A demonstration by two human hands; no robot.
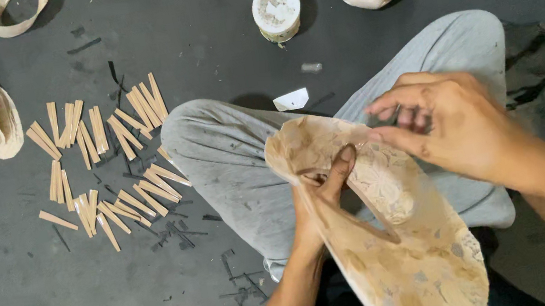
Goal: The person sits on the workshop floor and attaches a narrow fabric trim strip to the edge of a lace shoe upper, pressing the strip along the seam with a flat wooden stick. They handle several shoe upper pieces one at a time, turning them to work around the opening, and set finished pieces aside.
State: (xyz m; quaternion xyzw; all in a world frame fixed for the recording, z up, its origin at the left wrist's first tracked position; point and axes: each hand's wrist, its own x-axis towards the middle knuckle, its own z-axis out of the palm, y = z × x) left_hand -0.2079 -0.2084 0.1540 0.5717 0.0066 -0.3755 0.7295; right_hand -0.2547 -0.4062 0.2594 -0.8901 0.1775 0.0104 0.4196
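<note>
I note a tan, mottled sandal sole [410,256] lying across my lap, over the grey trousers [226,146]. My left hand [322,200] grips the sole from beneath, thumb pressed on its upper face, fingers clamped on it. My right hand [457,120] sits at the sole's upper right edge, its fingers [391,108] curled together; I cannot tell whether they pinch anything. Left of the sole, wooden strips [106,160] lie scattered on the dark floor [28,293]. A round white tin [276,9] stands beyond the sole.
</note>
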